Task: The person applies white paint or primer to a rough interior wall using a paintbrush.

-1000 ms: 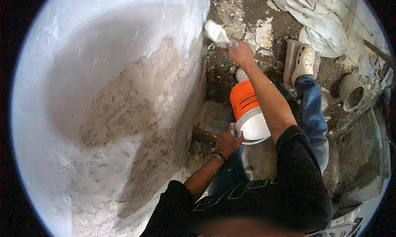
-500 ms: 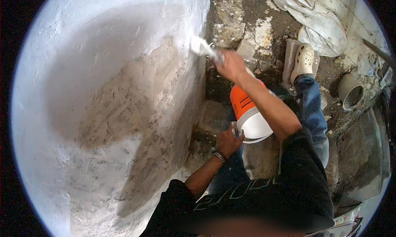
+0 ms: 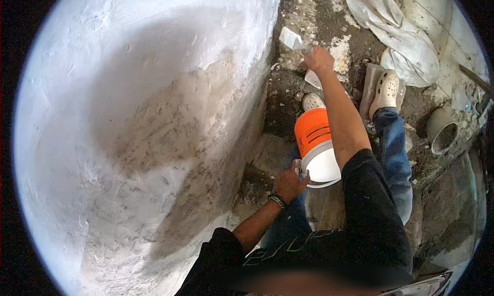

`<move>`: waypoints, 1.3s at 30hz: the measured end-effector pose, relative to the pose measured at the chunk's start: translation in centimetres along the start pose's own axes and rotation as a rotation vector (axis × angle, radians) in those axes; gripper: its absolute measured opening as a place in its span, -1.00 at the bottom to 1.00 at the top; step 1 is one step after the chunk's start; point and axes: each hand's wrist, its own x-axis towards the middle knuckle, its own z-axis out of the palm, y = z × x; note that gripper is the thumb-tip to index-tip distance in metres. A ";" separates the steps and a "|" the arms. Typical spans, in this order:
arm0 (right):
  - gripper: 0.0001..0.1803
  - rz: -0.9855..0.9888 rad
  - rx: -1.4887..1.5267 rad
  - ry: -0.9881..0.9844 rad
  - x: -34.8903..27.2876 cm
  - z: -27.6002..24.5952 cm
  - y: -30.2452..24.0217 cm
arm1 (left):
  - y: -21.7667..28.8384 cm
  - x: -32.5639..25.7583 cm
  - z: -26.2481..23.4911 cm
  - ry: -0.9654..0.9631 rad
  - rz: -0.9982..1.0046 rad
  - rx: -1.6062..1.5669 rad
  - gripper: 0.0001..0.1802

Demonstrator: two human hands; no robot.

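Note:
My right hand (image 3: 319,59) is closed round the handle of a white-coated paintbrush (image 3: 292,39), held out ahead and a little right of the wall's edge. Below it, an orange bucket (image 3: 311,126) with a pale rim leans tilted toward me, white paint (image 3: 324,164) showing inside. The fingers of my left hand (image 3: 291,184) grip the near left side of the bucket's rim. To the left rises a wall (image 3: 170,44), white over its upper part, with a bare, rough grey-brown patch (image 3: 159,121) lower down. My shadow falls across it.
Dirt and broken rubble cover the ground ahead. A white sack (image 3: 393,38) lies at the far right, near a grey pot (image 3: 441,131) on its side. A glass-like sheet (image 3: 453,203) stands at the right. My feet wear cream clogs (image 3: 386,89).
My right hand has drawn the paintbrush off the wall, up and to the right. The left hand keeps its hold on the bucket. The whole view has shifted slightly.

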 end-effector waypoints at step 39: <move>-0.74 -0.608 0.253 0.038 -25.0 -11.6 -11.0 | 1.3 -1.2 0.8 0.027 0.080 -0.084 -0.31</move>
